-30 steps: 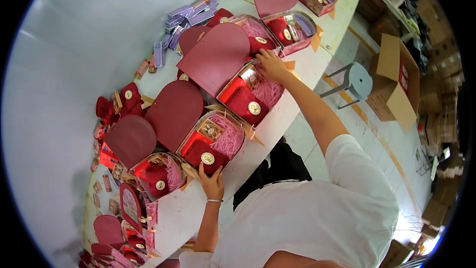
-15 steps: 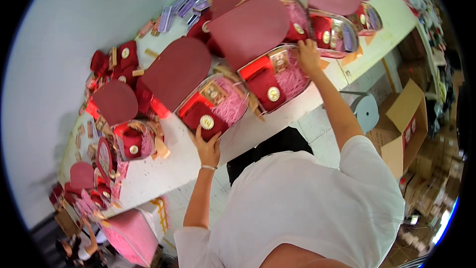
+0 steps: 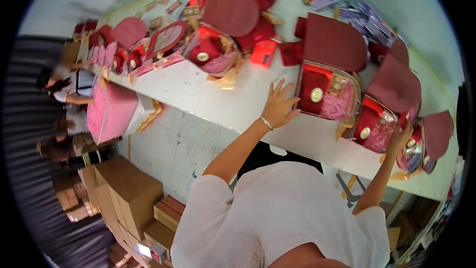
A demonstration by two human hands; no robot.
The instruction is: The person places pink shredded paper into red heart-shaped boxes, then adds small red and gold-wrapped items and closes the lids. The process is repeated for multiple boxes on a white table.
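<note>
I lean over a long white table [image 3: 213, 99] lined with open red gift boxes. My left hand [image 3: 278, 103], a bracelet on its wrist, lies flat with fingers spread, touching the left side of a red gift box [image 3: 325, 94] that holds pink shredded paper and a gold round seal. That box's dark red arched lid [image 3: 334, 42] stands open behind it. My right hand [image 3: 400, 136] curls over the right rim of a second red gift box [image 3: 372, 126], next to a third box [image 3: 419, 151] at the table's end.
More open red boxes [image 3: 210, 52] and loose lids [image 3: 130, 31] run along the table to the left. Purple packets [image 3: 354, 10] lie at the back. A pink carton of shredded paper [image 3: 111, 111], stacked cardboard cartons [image 3: 129, 188] and other people [image 3: 64, 87] are left; a stool [image 3: 349, 188] stands under the table.
The view has swung round to the left. My left hand slid from the front of the box to its left side, fingers spread. My right hand shifted onto the neighbouring box's rim.
</note>
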